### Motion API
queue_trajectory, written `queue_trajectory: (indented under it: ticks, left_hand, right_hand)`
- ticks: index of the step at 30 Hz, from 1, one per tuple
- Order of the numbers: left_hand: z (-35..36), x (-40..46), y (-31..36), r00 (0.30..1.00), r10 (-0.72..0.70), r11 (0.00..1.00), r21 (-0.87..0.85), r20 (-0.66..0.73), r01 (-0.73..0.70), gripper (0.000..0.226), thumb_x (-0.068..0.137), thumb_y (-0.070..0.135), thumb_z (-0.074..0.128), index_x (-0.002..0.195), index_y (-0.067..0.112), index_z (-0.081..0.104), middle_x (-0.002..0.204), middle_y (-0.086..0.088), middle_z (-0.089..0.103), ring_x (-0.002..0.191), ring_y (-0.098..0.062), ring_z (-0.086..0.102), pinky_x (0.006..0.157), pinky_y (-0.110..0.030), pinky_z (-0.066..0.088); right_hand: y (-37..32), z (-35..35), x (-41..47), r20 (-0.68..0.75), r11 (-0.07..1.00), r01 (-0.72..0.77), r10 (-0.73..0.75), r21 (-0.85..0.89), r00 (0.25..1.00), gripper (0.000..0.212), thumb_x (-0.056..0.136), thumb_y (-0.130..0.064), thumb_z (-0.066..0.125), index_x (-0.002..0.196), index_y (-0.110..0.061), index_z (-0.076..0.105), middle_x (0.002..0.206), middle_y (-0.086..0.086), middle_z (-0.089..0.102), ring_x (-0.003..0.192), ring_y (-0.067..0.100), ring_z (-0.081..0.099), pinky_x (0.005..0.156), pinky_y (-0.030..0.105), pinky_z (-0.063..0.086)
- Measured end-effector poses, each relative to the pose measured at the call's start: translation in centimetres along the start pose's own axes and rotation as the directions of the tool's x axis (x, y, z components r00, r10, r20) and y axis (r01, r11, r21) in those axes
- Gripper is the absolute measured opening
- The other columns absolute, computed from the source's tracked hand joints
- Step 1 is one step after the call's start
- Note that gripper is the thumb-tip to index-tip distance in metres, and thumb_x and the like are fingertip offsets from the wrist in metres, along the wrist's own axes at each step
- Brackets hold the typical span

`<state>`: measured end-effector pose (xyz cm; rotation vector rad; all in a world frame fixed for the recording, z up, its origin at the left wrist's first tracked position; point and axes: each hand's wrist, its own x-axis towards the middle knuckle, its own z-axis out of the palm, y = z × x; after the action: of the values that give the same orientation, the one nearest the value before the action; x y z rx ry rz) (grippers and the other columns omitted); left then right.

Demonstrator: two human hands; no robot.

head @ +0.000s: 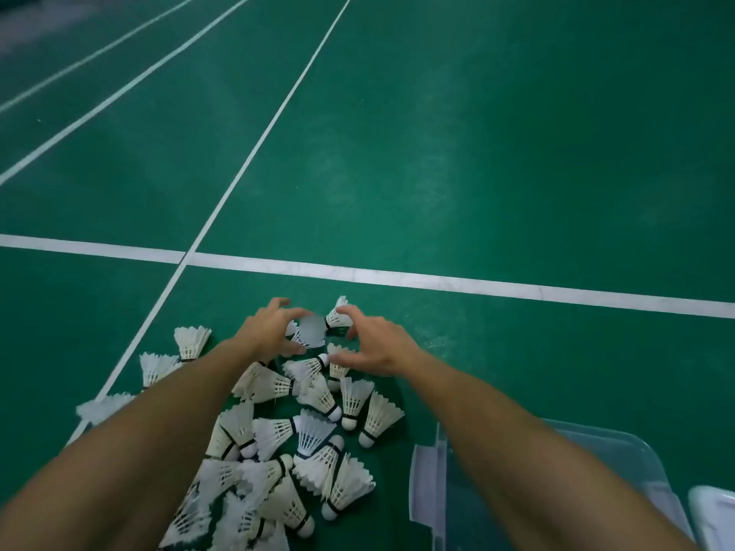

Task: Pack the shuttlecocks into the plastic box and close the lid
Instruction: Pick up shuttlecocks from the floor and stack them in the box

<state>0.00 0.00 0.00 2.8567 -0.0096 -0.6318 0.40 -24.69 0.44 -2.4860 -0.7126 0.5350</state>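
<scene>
both bare arms reach forward over a heap of white feathered shuttlecocks with white cork tips (pixel 318 463) lying on the green court floor with white painted lines (pixel 477 173). the left hand (pixel 270 332) has its fingers curled and spread, closing around a blurred white shuttlecock (pixel 308 332) at the far end of the heap; whether it fully grips it i cannot tell. the right hand (pixel 378 344) is spread open, thumb and fingers forming a wide curve, its fingertips touching or just beside another white shuttlecock (pixel 338 316) lying between the two hands. most of the heap lies beneath and behind the hands, between the forearms, with a few strays outside the left forearm. the clear plastic storage box (pixel 616 463) sits open under and beside the right forearm, nearer the body than the hand. a pale plastic lid (pixel 712 515) shows only at the edge, outside the box, further from the heap.
</scene>
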Motion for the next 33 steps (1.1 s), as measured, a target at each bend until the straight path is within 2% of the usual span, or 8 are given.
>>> queue_trajectory:
  ticks: [6,9,13,15,20,26,30,33]
  left_hand:
    - [0.3,1.6,0.2,1.000,0.004,0.998,0.069,0.006,-0.004,0.054,0.089,0.042,0.082,0.137,0.033,0.060,0.148,-0.006,0.049,0.127,-0.028,0.055,0.105,-0.048,0.051]
    - [0.5,1.3,0.2,1.000,0.015,0.999,0.028,-0.024,-0.015,0.048,0.093,0.036,0.080,0.136,0.022,0.064,0.137,-0.005,0.062,0.122,-0.025,0.059,0.103,-0.042,0.051]
    - [-0.4,-0.9,0.8,0.974,-0.030,0.981,-0.194,-0.225,-0.015,0.033,0.089,0.031,0.082,0.117,0.017,0.071,0.129,-0.008,0.067,0.115,-0.024,0.061,0.108,-0.044,0.050]
    - [-2.0,-2.5,2.2,0.941,-0.016,0.954,-0.286,-0.338,-0.087,0.024,0.086,0.031,0.084,0.104,0.021,0.071,0.126,-0.008,0.068,0.113,-0.023,0.061,0.109,-0.047,0.050]
    - [-6.9,-8.0,8.0,0.833,0.102,0.902,-0.302,-0.543,-0.308,0.020,0.084,0.029,0.085,0.089,0.028,0.067,0.135,-0.008,0.066,0.121,-0.027,0.061,0.109,-0.051,0.049]
    - [-7.9,-14.0,14.3,0.752,0.164,0.843,-0.305,-0.638,-0.443,0.018,0.081,0.029,0.087,0.086,0.023,0.071,0.129,-0.002,0.067,0.109,-0.021,0.065,0.095,-0.041,0.054]
    - [-6.8,-16.0,16.0,0.733,0.184,0.845,-0.275,-0.654,-0.458,0.017,0.080,0.033,0.083,0.086,0.021,0.071,0.127,0.000,0.067,0.107,-0.020,0.066,0.094,-0.044,0.055]
    - [-5.8,-16.7,16.1,0.732,0.173,0.856,-0.268,-0.659,-0.443,0.017,0.081,0.032,0.082,0.087,0.019,0.072,0.127,0.000,0.067,0.107,-0.018,0.065,0.094,-0.044,0.055]
  right_hand:
    - [0.8,2.1,0.9,0.033,1.000,-0.030,0.030,-0.001,0.999,0.079,0.089,-0.033,0.074,0.152,-0.041,0.026,0.102,-0.001,0.073,0.090,0.024,0.069,0.082,0.049,0.061]
    - [1.2,1.4,0.7,-0.001,1.000,-0.022,0.022,-0.004,1.000,0.073,0.092,-0.031,0.075,0.150,-0.041,0.033,0.107,0.002,0.072,0.095,0.025,0.068,0.084,0.050,0.060]
    - [1.4,-2.4,-1.6,-0.079,1.000,-0.001,0.003,0.023,0.997,0.066,0.094,-0.027,0.076,0.149,-0.036,0.040,0.111,0.003,0.074,0.096,0.023,0.068,0.086,0.051,0.060]
    - [1.4,-5.7,-3.7,-0.127,1.000,0.023,-0.022,0.002,0.992,0.063,0.094,-0.026,0.075,0.148,-0.034,0.044,0.110,0.002,0.072,0.094,0.021,0.064,0.086,0.046,0.058]
    - [1.0,-13.7,-10.8,-0.289,1.000,0.026,-0.028,-0.010,0.957,0.059,0.093,-0.026,0.075,0.146,-0.031,0.050,0.113,0.000,0.072,0.094,0.019,0.067,0.086,0.042,0.057]
    - [1.0,-14.8,-18.5,-0.375,0.999,0.038,-0.021,0.037,0.927,0.055,0.091,-0.025,0.076,0.140,-0.030,0.053,0.101,-0.003,0.072,0.091,0.022,0.067,0.084,0.046,0.057]
    - [0.3,-12.7,-18.3,-0.400,0.995,0.061,-0.088,-0.078,0.912,0.052,0.096,-0.027,0.070,0.143,-0.031,0.049,0.109,0.000,0.075,0.099,0.030,0.069,0.080,0.044,0.056]
    - [-0.1,-11.6,-17.6,-0.450,0.995,0.097,-0.101,-0.031,0.888,0.053,0.095,-0.025,0.071,0.144,-0.027,0.052,0.103,-0.001,0.075,0.090,0.028,0.069,0.075,0.044,0.057]
